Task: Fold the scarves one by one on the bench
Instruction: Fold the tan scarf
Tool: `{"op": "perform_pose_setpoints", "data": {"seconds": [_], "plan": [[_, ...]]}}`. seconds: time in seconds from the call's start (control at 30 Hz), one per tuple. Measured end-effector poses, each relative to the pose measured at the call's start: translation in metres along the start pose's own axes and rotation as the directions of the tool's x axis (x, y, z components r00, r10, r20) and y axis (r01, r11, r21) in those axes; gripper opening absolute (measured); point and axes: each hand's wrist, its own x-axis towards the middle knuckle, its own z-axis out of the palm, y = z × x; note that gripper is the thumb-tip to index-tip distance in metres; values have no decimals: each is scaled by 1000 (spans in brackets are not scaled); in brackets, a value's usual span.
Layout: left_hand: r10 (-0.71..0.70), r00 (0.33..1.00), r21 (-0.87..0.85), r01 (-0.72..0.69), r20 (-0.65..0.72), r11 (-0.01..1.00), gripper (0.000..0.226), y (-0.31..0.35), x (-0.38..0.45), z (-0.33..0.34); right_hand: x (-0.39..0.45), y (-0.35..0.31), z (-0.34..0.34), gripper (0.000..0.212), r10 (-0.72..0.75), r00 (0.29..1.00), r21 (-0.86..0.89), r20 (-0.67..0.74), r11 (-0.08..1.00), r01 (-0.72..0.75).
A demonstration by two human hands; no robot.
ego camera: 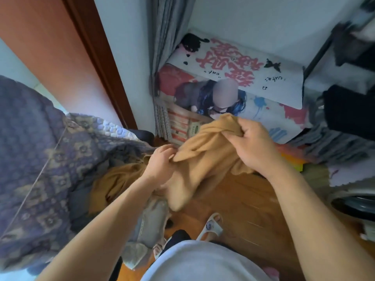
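A tan scarf (200, 159) hangs in the air between my hands, bunched and creased, above the wooden floor. My left hand (162, 161) pinches its lower left edge. My right hand (253, 142) grips a bunch of the cloth at its upper right corner. A darker mustard scarf (113, 179) lies crumpled on the left beside a patterned blue quilt. A grey cloth (150, 220) hangs below it. Ahead stands the bench (263, 110), covered with a printed mat of pink characters and a cartoon figure.
The patterned blue quilt (40, 159) fills the left side. A grey curtain (166, 37) and a brown door frame (97, 47) stand behind. Dark clothes (349, 110) pile up at the right on a rack. My sandalled foot (211, 226) is on the wooden floor (243, 199).
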Motion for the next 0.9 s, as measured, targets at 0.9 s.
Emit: {"op": "perform_pose_setpoints", "data": {"seconds": [0.9], "plan": [[-361, 795, -540, 51, -487, 840, 21, 98, 75, -273, 57, 13, -99, 26, 175, 975, -630, -140, 743, -224]]}}
